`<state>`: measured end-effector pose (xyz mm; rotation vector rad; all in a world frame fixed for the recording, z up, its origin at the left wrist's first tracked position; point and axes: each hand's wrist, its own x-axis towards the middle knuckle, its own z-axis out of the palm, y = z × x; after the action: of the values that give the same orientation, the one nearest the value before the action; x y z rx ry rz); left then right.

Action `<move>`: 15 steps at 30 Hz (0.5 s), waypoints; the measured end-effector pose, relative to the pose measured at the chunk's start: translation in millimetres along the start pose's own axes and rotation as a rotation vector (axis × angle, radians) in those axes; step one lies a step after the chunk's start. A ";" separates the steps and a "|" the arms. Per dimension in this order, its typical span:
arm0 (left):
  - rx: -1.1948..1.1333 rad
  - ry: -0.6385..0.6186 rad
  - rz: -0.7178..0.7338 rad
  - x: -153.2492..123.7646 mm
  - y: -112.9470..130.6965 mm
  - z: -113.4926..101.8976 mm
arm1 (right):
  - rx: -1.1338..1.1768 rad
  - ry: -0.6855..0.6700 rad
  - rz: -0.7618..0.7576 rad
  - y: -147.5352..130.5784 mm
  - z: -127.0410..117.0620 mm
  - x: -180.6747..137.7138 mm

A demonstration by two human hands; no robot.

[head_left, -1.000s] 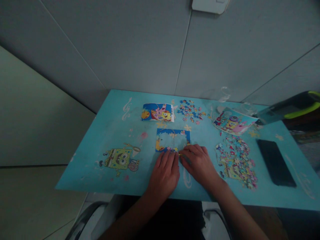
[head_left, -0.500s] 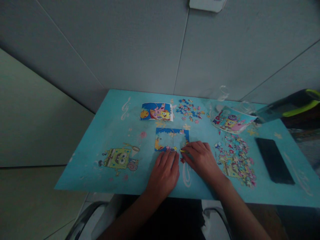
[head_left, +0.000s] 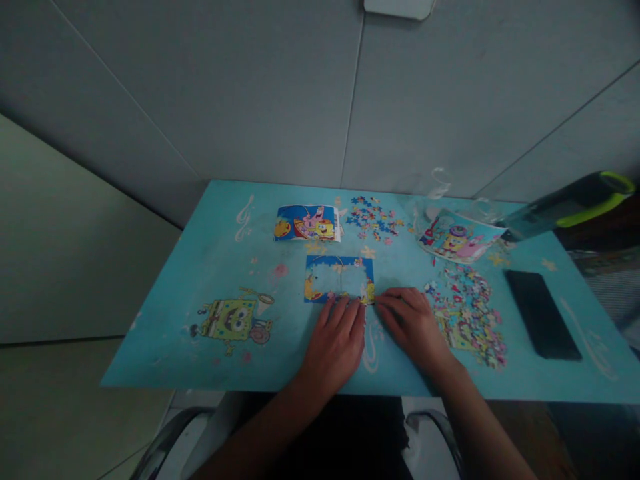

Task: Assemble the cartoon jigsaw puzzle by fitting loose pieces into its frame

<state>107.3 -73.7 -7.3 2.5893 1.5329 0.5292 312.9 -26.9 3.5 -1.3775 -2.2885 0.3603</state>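
A small rectangular jigsaw frame (head_left: 339,278), its border assembled and its middle bare, lies on the light blue cartoon-printed table (head_left: 210,267). My left hand (head_left: 336,340) rests flat with its fingertips touching the frame's near edge. My right hand (head_left: 413,327) lies beside it, fingertips at the frame's near right corner, pressing there. Whether a piece sits under those fingers is hidden. A heap of loose puzzle pieces (head_left: 467,313) spreads just right of my right hand.
A picture card (head_left: 306,223) and a smaller scatter of pieces (head_left: 373,217) lie beyond the frame. Another picture card (head_left: 457,241) sits at the back right, with clear plastic behind it. A black phone (head_left: 543,313) lies at the right. A dark and green object (head_left: 570,203) overhangs the far right.
My right hand has slid slightly toward the frame's near right corner and flattened there. The small yellow piece seen at its fingertips earlier no longer shows. The view shifted slightly.
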 end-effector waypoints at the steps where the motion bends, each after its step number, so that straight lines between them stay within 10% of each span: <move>1: -0.002 -0.009 -0.002 0.4 -0.2 0.1 | 0.013 0.013 0.002 0.6 1.7 -2.5; 15: -0.020 -0.027 -0.005 3.6 -1.7 -0.5 | 0.018 0.032 0.013 -0.1 12.2 -7.7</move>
<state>107.2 -69.8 -6.4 2.5664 1.5172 0.5040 309.8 -33.7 -8.9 -1.3805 -2.2460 0.3598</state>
